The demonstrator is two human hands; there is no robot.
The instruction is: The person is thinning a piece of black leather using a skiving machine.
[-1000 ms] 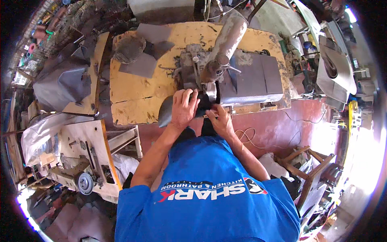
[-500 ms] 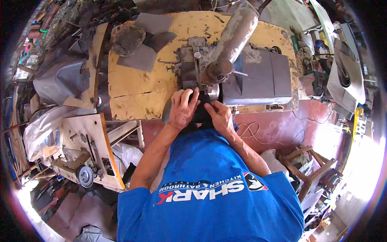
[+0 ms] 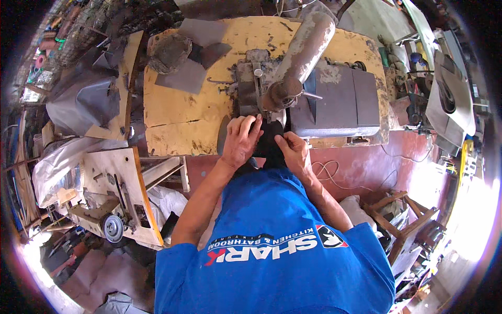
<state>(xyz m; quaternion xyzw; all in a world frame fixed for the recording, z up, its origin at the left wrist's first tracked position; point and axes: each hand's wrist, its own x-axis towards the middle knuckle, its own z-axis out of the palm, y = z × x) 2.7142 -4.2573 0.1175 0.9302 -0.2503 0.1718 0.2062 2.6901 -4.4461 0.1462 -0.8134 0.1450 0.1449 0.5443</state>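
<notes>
At the front of a worn machine point(image 3: 334, 99) with a peeling grey column point(image 3: 306, 47), my left hand point(image 3: 241, 140) has bent fingers on a black, flexible piece point(image 3: 272, 141), just below the metal working part. My right hand point(image 3: 294, 153) pinches the piece's right edge between thumb and fingers. The piece lies beneath the working part and hangs over the front edge between both hands; what lies under the fingertips is hidden. A curved dark grey shape point(image 3: 226, 125) shows just left of my left hand.
The scarred yellow tabletop point(image 3: 183, 131) holds grey cut sheets point(image 3: 183, 78) and a round dark lump point(image 3: 167, 55). At lower left stands a wooden panel with machinery point(image 3: 125, 193); a wooden stool point(image 3: 397, 230) is at lower right. A cable point(image 3: 334, 183) lies on the red floor.
My right hand has moved up along the black piece, its fingers more curled, and more of the piece shows between my hands. The view has shifted slightly.
</notes>
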